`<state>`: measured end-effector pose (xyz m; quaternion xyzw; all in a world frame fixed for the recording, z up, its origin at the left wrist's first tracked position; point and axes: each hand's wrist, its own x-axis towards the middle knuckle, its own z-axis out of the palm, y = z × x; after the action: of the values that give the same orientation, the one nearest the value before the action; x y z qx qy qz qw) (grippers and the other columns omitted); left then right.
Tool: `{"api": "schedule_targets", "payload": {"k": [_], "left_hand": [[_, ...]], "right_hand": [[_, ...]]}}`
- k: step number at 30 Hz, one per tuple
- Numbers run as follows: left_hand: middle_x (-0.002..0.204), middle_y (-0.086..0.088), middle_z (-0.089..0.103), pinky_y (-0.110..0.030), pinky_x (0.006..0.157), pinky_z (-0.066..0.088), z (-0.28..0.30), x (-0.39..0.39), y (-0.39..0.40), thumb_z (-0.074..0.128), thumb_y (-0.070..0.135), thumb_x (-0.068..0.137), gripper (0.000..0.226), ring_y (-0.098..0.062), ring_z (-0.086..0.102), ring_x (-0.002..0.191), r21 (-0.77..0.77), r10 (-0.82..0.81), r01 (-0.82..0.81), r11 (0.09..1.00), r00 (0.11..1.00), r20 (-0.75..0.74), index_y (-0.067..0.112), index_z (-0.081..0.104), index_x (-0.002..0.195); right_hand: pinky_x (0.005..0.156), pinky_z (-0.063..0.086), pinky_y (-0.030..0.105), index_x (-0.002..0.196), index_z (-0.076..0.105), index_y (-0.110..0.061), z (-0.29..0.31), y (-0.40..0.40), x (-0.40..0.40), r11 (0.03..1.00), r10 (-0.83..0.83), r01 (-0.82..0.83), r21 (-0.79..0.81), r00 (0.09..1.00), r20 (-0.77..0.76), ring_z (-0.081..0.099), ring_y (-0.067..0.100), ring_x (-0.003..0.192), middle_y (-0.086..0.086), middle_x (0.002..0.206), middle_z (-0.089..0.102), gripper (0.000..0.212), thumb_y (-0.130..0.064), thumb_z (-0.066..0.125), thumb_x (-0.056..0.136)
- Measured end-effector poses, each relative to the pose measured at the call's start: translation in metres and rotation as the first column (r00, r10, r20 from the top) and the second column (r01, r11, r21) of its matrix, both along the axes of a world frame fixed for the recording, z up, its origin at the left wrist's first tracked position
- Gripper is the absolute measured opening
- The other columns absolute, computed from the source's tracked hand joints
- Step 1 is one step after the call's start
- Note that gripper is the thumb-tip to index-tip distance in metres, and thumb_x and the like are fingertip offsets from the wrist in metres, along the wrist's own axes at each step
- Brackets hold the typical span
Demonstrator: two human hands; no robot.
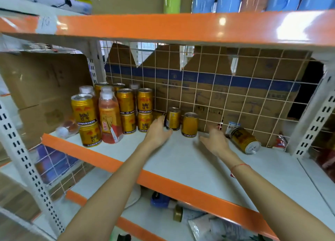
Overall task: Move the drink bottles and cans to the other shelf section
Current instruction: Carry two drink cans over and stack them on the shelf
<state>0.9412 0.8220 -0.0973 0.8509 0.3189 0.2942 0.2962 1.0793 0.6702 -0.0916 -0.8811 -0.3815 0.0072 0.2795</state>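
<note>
White shelf (pixel 181 161): left hand (pixel 157 130) gripping upright gold can (pixel 173 118), right hand (pixel 215 141) outstretched, fingers loose.

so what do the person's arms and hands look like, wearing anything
Both forearms are bare, with no sleeves in view. The left hand shows no jewellery or glove. Just behind the right hand, a thin red string bracelet circles the wrist. No watch or rings show.

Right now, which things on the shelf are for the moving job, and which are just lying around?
For the job:
- stacked gold cans
- orange drink bottle
- two upright cans by the hands
- tipped-over can

Just lying about:
- cardboard boxes
- small red packet
- blue-white packet
</note>
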Motion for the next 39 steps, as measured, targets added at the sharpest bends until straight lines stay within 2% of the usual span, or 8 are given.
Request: {"api": "schedule_targets", "payload": {"k": [5, 9, 13, 19, 23, 26, 32, 39], "left_hand": [[0.12, -0.01, 0.06, -0.031, 0.089, 0.045, -0.012, 0.021, 0.035, 0.073, 0.025, 0.08, 0.057, -0.025, 0.057, 0.11, 0.014, -0.013, 0.012, 1.0, 1.0, 0.007, 0.01, 0.047, 0.129], [0.138, -0.011, 0.048, -0.032, 0.1, 0.039, -0.01, 0.038, 0.051, 0.069, 0.021, 0.085, 0.069, -0.027, 0.047, 0.126, 0.028, -0.009, 0.01, 1.0, 1.0, -0.022, 0.009, 0.034, 0.143], [0.132, -0.013, 0.052, -0.038, 0.098, 0.046, -0.01, 0.056, 0.062, 0.067, 0.018, 0.086, 0.059, -0.028, 0.052, 0.118, 0.052, -0.022, 0.026, 0.998, 0.997, -0.072, 0.01, 0.039, 0.137], [0.121, -0.011, 0.06, -0.044, 0.094, 0.05, -0.016, 0.073, 0.073, 0.071, 0.03, 0.081, 0.056, -0.028, 0.058, 0.111, 0.035, 0.019, -0.018, 0.999, 1.0, -0.023, 0.012, 0.047, 0.128], [0.12, -0.012, 0.059, -0.045, 0.094, 0.05, -0.014, 0.086, 0.073, 0.073, 0.041, 0.078, 0.059, -0.03, 0.056, 0.113, 0.051, 0.051, -0.051, 0.997, 0.999, 0.014, 0.012, 0.05, 0.125], [0.13, -0.014, 0.052, -0.046, 0.098, 0.046, -0.016, 0.093, 0.073, 0.073, 0.048, 0.075, 0.074, -0.034, 0.047, 0.123, 0.104, 0.114, -0.11, 0.989, 0.993, -0.035, 0.01, 0.046, 0.132], [0.136, -0.015, 0.045, -0.041, 0.1, 0.044, -0.014, 0.102, 0.078, 0.073, 0.051, 0.075, 0.08, -0.032, 0.042, 0.127, 0.197, 0.2, -0.175, 0.965, 0.973, -0.115, 0.008, 0.043, 0.136], [0.125, -0.005, 0.059, -0.034, 0.094, 0.049, -0.002, 0.082, 0.083, 0.083, 0.031, 0.068, 0.07, -0.022, 0.055, 0.113, -0.03, -0.099, 0.097, 0.995, 0.993, -0.067, 0.012, 0.054, 0.129]], "right_hand": [[0.082, 0.051, 0.04, 0.133, 0.04, -0.02, -0.016, 0.033, 0.016, 0.998, 0.061, -0.061, 0.028, 0.998, 0.018, 0.06, 0.033, 0.101, 0.012, 0.113, 0.063, 0.053, -0.025, 0.064, 0.086], [0.08, 0.049, 0.035, 0.137, 0.038, -0.014, -0.015, 0.051, 0.029, 0.995, 0.067, -0.068, 0.073, 0.998, 0.01, 0.06, 0.031, 0.102, 0.015, 0.115, 0.062, 0.06, -0.022, 0.065, 0.084], [0.089, 0.049, 0.039, 0.133, 0.042, -0.01, -0.015, 0.066, 0.035, 0.984, 0.081, -0.069, 0.163, 0.994, -0.07, 0.058, 0.031, 0.109, 0.015, 0.121, 0.06, 0.058, -0.023, 0.069, 0.083], [0.082, 0.04, 0.027, 0.128, 0.041, -0.004, -0.024, 0.081, 0.033, 0.964, 0.07, -0.019, 0.266, 0.981, -0.183, 0.057, 0.031, 0.113, 0.016, 0.123, 0.059, 0.06, -0.022, 0.073, 0.081], [0.09, 0.042, 0.031, 0.132, 0.042, -0.007, -0.024, 0.088, 0.038, 0.946, 0.062, 0.024, 0.323, 0.965, -0.253, 0.055, 0.03, 0.117, 0.013, 0.128, 0.057, 0.066, -0.026, 0.076, 0.078], [0.083, 0.04, 0.028, 0.13, 0.044, -0.006, -0.025, 0.09, 0.038, 0.937, 0.046, 0.046, 0.348, 0.967, -0.251, 0.055, 0.029, 0.115, 0.014, 0.126, 0.058, 0.066, -0.022, 0.078, 0.076], [0.089, 0.044, 0.033, 0.128, 0.045, -0.009, -0.027, 0.087, 0.042, 0.927, 0.039, 0.051, 0.37, 0.972, -0.231, 0.057, 0.029, 0.113, 0.013, 0.125, 0.059, 0.067, -0.021, 0.081, 0.072], [0.087, 0.046, 0.031, 0.123, 0.055, -0.009, -0.02, 0.064, 0.051, 0.953, 0.077, 0.001, 0.302, 0.966, -0.247, 0.059, 0.026, 0.108, 0.009, 0.117, 0.064, 0.061, -0.021, 0.082, 0.07]]}}
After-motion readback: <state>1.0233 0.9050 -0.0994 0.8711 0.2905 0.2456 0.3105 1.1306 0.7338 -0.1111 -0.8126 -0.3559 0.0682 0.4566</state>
